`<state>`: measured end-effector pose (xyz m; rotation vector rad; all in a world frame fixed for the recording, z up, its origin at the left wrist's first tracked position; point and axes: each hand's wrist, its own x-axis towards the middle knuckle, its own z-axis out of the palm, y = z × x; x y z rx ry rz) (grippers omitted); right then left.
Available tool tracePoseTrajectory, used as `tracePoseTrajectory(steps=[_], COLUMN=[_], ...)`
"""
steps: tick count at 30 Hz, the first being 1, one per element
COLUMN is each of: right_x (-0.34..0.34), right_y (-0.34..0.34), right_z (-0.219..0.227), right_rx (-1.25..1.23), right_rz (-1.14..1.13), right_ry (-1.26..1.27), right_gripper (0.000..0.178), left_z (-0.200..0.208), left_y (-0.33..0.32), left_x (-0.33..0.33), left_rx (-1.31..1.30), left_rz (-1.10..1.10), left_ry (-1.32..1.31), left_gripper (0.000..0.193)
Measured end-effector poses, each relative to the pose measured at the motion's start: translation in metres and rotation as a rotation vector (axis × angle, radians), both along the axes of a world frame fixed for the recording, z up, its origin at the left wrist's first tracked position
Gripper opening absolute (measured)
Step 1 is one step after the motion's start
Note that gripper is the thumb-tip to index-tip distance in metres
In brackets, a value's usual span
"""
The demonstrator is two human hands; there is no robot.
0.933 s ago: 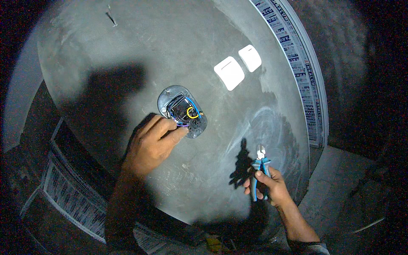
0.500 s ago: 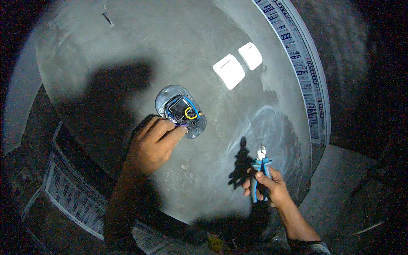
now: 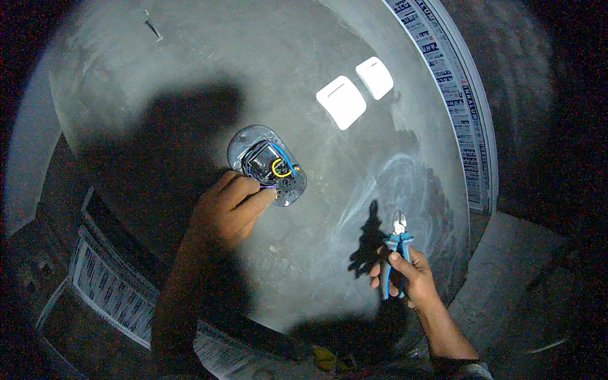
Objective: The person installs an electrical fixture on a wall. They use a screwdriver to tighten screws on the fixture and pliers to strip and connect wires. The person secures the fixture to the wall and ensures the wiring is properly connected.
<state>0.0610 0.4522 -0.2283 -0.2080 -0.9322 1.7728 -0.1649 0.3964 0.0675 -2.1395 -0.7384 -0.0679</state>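
Observation:
An oval dark plate (image 3: pixel 247 143) with a black square box lies on the grey wall, left of the middle. A blue wire (image 3: pixel 280 154) and a yellow wire (image 3: pixel 277 172) curl over it. My left hand (image 3: pixel 232 206) covers the plate's lower left edge, thumb and forefinger pinched on a thin purple wire (image 3: pixel 269 187); the wire's end is hidden by the fingers. In my right hand (image 3: pixel 408 272) are diagonal cutting pliers (image 3: pixel 399 239) with blue and grey handles, their metal jaws pointing up, away from the plate. The thumb lies across the handles.
Two white wall switches (image 3: pixel 342 103) sit above and to the right of the plate. A screw or hook (image 3: pixel 152 26) sticks out at the upper left. A frame strip with printed film (image 3: pixel 459 101) edges the right; another filmed panel (image 3: pixel 114 288) stands at the lower left.
The right hand with the pliers has shifted a little to the right in the picture. My left hand keeps its pinch at the plate. The whole view has moved slightly.

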Motion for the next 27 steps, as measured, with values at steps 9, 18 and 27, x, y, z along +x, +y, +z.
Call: tracePoseTrajectory(steps=[9,18,27], right_x=[-0.002,-0.008,-0.002], right_y=[0.003,0.001,0.004], right_z=[0.000,0.006,0.003], right_rx=[0.000,-0.009,-0.055], right_rz=[-0.040,-0.001,0.043], right_ry=[-0.017,0.005,-0.087], right_gripper=[0.032,0.033,0.035], left_z=[-0.002,-0.020,-0.052], left_y=[0.004,-0.001,0.003], left_x=[0.003,0.011,0.038], left_rx=[-0.022,0.030,0.069], left_rz=[0.003,0.260,0.203], left_ry=[-0.179,-0.664,-0.886], left_gripper=[0.024,0.049,0.065])
